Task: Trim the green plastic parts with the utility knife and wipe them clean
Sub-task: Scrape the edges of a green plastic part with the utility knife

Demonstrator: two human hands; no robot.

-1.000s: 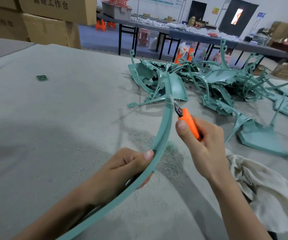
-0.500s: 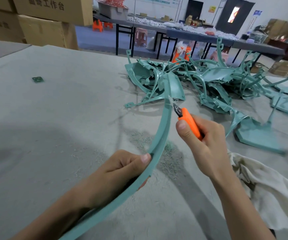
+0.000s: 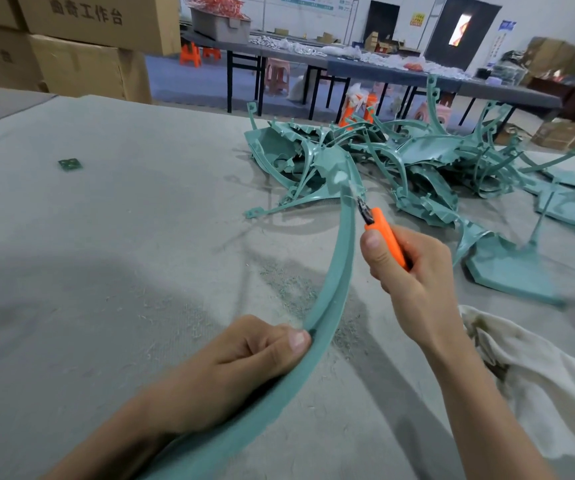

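Fingers of the left hand (image 3: pixel 244 355) curl round the lower run of a long curved green part (image 3: pixel 344 244), thumb pressed along its inner edge, at centre bottom of the frame. Right hand (image 3: pixel 414 271) is closed tight round the orange knife (image 3: pixel 384 237), thumb up on the handle. The dark blade tip meets the part's right edge near its upper end, just in front of the pile of green parts (image 3: pixel 417 157) at upper right. The part sweeps from lower left up through the middle, held above the grey table (image 3: pixel 123 254), where fine shavings (image 3: pixel 289 282) lie scattered. It looks thin, light and springy, so it will likely flex away from the blade; a hold nearer the cut would steady it. A stained cloth (image 3: pixel 538 375) lies at lower right, ready for wiping
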